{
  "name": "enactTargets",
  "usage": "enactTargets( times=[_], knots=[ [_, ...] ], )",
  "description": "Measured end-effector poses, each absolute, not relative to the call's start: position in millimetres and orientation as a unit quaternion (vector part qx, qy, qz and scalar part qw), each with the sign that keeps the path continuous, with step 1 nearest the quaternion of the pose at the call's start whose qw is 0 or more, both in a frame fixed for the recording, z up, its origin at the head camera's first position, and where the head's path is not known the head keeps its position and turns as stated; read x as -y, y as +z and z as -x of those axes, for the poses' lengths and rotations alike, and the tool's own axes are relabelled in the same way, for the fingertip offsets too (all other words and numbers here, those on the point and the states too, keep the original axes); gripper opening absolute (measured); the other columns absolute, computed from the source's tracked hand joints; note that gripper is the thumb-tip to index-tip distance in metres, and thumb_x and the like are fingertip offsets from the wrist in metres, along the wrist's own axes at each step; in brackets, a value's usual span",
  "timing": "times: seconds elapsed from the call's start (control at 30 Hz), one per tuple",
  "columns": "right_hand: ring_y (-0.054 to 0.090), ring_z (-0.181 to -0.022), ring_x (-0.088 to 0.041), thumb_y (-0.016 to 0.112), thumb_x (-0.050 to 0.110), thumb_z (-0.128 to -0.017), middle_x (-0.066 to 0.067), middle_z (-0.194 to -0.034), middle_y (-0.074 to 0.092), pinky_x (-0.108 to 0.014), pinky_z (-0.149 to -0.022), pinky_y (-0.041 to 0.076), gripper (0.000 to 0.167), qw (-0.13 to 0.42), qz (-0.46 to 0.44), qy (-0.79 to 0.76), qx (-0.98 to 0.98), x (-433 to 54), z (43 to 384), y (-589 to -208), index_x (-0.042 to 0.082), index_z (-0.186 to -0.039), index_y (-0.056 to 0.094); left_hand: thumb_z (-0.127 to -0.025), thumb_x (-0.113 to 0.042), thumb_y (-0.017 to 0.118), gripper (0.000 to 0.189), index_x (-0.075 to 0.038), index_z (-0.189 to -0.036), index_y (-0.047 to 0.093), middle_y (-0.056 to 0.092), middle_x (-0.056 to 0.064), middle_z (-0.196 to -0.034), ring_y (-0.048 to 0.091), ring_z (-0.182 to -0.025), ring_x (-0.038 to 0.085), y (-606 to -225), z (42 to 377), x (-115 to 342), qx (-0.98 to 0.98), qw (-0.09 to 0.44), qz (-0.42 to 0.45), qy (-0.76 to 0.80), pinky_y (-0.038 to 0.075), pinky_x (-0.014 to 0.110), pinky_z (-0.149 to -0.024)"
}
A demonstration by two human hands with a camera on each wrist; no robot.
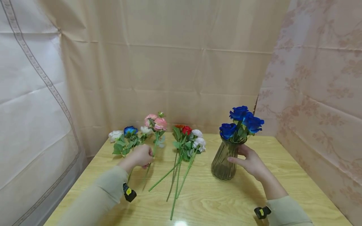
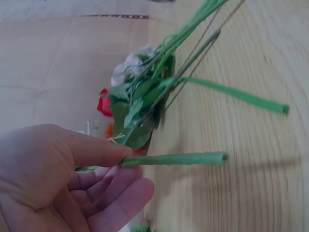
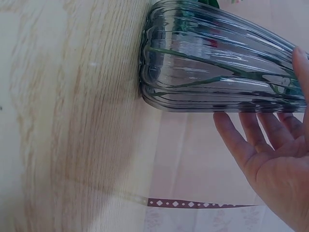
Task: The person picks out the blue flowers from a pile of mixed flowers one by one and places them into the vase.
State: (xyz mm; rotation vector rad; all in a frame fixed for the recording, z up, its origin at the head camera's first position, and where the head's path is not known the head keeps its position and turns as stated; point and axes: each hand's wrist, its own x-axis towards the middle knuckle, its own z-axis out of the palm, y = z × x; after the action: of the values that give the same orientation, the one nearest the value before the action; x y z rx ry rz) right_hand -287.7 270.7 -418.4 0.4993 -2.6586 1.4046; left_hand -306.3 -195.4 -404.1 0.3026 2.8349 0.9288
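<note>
My left hand (image 1: 140, 156) pinches the green stem of a spray of pink flowers (image 1: 160, 124) and holds it upright above the left part of the table. In the left wrist view the stem's cut end (image 2: 193, 158) sticks out past the thumb and forefinger. On the right stands a ribbed, tinted glass vase (image 1: 224, 161) with several blue roses (image 1: 252, 122) in it. My right hand (image 1: 251, 161) holds the vase, thumb on the near side and fingers round the far side. Through the glass, the right wrist view shows stems (image 3: 207, 63) inside.
Left of the pink spray lie white flowers (image 1: 115, 135) and a blue rose (image 1: 130, 130) with leaves. Mid-table, a red rose (image 1: 187, 130) and white blooms (image 1: 199, 143) lie with stems toward the near edge. Cloth curtains (image 1: 169, 62) enclose the wooden table (image 1: 212, 204).
</note>
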Motion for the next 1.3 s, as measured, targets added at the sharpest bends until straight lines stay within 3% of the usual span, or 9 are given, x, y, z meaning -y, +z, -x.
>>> enactTargets(
  times=[0.27, 0.53, 0.87, 1.3],
  knots=[
    [0.046, -0.133, -0.046, 0.077, 0.036, -0.093, -0.020, -0.147, 0.051, -0.063, -0.099, 0.045, 0.083, 0.042, -0.164, 0.465, 0.869, -270.5, 286.4, -418.4, 0.009, -0.158, 0.033, -0.089, 0.003, 0.068, 0.045, -0.013, -0.054, 0.044, 0.056, 0.004, -0.048, 0.060, -0.044, 0.019, -416.2, 312.7, 171.9, -0.942, 0.099, -0.106, 0.301, 0.059, 0.040, -0.054],
    [0.046, -0.133, -0.046, 0.077, 0.038, -0.093, -0.019, -0.147, 0.051, -0.065, -0.099, 0.043, 0.083, 0.042, -0.164, 0.463, 0.870, -271.7, 284.7, -420.5, 0.010, -0.158, 0.035, -0.086, 0.004, 0.067, 0.047, -0.013, -0.048, 0.045, 0.056, 0.004, -0.046, 0.064, -0.045, 0.020, -425.7, 317.3, 161.6, -0.951, 0.116, -0.090, 0.272, 0.058, 0.037, -0.054],
    [0.047, -0.133, -0.045, 0.076, 0.039, -0.093, -0.019, -0.146, 0.052, -0.064, -0.099, 0.044, 0.082, 0.046, -0.167, 0.461, 0.870, -270.6, 284.1, -417.6, 0.009, -0.157, 0.036, -0.090, 0.004, 0.065, 0.022, -0.001, -0.069, 0.062, 0.064, 0.013, -0.058, 0.065, -0.048, 0.024, -437.0, 321.0, 154.6, -0.942, 0.154, -0.084, 0.286, 0.057, 0.035, -0.048],
    [0.047, -0.133, -0.045, 0.076, 0.044, -0.092, -0.020, -0.144, 0.053, -0.065, -0.100, 0.043, 0.083, 0.047, -0.160, 0.455, 0.875, -271.1, 290.0, -421.1, 0.008, -0.156, 0.037, -0.088, -0.003, 0.072, 0.025, 0.001, -0.064, 0.068, 0.065, 0.011, -0.053, 0.065, -0.044, 0.021, -444.3, 321.2, 149.3, -0.944, 0.161, -0.095, 0.272, 0.056, 0.033, -0.047]
  ],
)
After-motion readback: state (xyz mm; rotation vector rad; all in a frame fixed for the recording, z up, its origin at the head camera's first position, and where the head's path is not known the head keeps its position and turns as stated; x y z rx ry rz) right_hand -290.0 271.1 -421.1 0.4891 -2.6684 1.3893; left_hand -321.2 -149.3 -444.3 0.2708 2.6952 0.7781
